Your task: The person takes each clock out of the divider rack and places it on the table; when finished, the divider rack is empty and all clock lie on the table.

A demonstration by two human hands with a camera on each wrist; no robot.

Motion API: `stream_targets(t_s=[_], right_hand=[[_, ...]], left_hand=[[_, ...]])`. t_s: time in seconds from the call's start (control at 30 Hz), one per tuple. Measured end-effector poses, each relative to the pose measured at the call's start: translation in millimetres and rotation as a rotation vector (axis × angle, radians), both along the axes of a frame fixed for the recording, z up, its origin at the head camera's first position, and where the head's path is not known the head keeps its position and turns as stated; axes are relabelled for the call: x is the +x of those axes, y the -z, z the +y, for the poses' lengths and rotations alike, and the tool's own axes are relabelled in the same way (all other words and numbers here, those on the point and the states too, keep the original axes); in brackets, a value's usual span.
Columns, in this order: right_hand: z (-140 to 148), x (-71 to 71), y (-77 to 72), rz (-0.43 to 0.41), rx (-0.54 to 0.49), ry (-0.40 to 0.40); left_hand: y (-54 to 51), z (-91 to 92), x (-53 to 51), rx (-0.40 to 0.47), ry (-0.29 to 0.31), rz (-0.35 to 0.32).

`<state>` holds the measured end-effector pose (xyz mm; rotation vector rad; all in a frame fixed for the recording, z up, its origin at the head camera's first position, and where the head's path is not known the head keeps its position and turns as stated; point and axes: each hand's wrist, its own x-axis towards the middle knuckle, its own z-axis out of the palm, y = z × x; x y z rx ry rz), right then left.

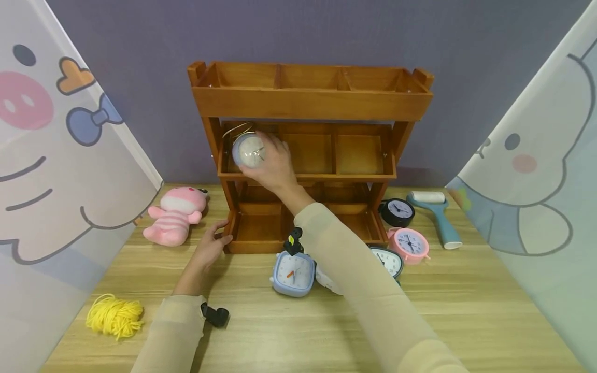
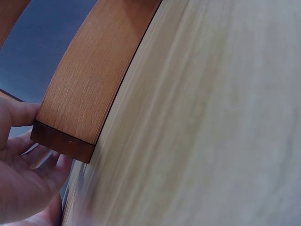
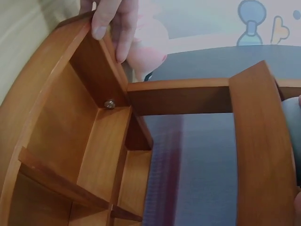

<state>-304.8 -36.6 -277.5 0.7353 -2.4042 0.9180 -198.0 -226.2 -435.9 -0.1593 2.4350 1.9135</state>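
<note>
In the head view, my right hand (image 1: 278, 165) grips a round, pale blue alarm clock (image 1: 249, 151) by its side, at the left compartment of the middle tier of a brown wooden shelf (image 1: 312, 103). A thin gold loop (image 1: 237, 128) shows just above the clock; whether it belongs to it, I cannot tell. Only an edge of the clock (image 3: 292, 134) enters the right wrist view. My left hand (image 1: 212, 248) holds the front left corner of the shelf's bottom tier. In the left wrist view, thumb and fingers lie around that wooden corner (image 2: 66, 141).
Before the shelf stand a blue square clock (image 1: 293, 273), a partly hidden white object (image 1: 326, 280) and a dark-rimmed clock (image 1: 388, 260). Pink (image 1: 408, 245) and black clocks (image 1: 398, 212) and a lint roller (image 1: 440, 220) lie right. Leftward are a pink plush toy (image 1: 174, 216) and yellow cord (image 1: 114, 316).
</note>
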Motion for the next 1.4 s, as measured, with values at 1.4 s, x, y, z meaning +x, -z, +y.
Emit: stream_targets(t_s=[1.4], right_hand=[[84,110.8,46.6,-0.350,0.139,-0.211]], left_hand=[[-0.3,-0.9,-0.6,0.017,-0.010,-0.004]])
